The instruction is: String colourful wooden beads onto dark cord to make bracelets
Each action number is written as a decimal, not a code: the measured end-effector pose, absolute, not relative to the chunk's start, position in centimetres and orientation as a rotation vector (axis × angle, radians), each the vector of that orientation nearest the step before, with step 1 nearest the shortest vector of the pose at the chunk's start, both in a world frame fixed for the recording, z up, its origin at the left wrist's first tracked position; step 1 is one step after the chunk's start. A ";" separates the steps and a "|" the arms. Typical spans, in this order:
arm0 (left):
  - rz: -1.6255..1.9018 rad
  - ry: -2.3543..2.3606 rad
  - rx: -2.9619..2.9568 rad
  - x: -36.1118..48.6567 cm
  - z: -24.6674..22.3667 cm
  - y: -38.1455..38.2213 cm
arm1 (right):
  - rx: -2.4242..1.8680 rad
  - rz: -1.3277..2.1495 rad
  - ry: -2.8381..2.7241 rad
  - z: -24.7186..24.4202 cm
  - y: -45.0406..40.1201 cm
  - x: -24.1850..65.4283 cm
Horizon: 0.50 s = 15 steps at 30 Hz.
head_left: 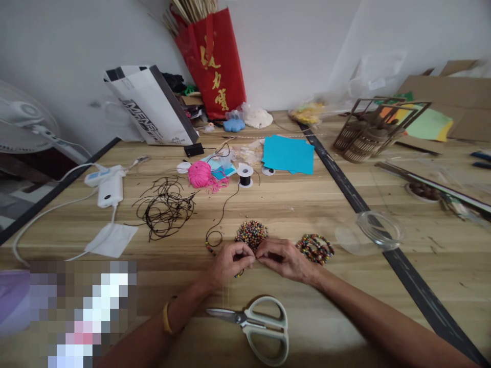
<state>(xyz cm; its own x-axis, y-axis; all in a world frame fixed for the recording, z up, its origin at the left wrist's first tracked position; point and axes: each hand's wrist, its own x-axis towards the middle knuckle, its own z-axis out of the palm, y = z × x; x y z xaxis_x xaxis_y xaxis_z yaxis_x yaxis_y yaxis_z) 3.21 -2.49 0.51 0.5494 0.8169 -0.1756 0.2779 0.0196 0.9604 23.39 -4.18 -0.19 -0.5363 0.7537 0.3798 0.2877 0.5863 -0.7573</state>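
Note:
My left hand (230,263) is closed in a pinch on a thin black cord (224,207), which runs down from a white spool (244,176). Several strung beads (210,249) show on the cord beside this hand, and a few more hang below its fingers. Fingertip to fingertip with it, my right hand (283,259) pinches something too small to make out. Just beyond both hands lies a pile of loose multicoloured beads (251,234). A coiled strand of strung beads (315,248) rests right of my right hand. Scissors (264,324) with pale handles lie nearest me.
Tangled black cord (164,209) and pink yarn (200,174) lie left of the spool, blue paper (288,154) behind it. A clear round container (379,230) sits at right. A white power strip (110,186) with cables is at left. Bags (151,110) stand against the wall.

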 end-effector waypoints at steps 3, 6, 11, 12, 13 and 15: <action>0.534 0.975 1.538 3.2 0.6 -2.5 | -0.825 0.826 -2.110 -0.3 -4.2 23.4; 0.521 0.972 1.553 3.2 0.6 -2.5 | -0.824 0.827 -2.110 -0.4 -4.2 23.4; 0.513 0.964 1.582 3.2 0.7 -2.5 | -0.831 0.829 -2.111 -0.6 -4.2 23.4; 0.509 0.969 1.594 3.2 0.7 -2.5 | -0.832 0.829 -2.112 -0.6 -4.2 23.4; 0.507 0.970 1.606 3.2 0.6 -2.4 | -0.833 0.831 -2.111 -0.7 -4.2 23.4; 0.508 0.965 1.629 3.1 0.6 -2.4 | -0.836 0.840 -2.112 -0.7 -4.2 23.4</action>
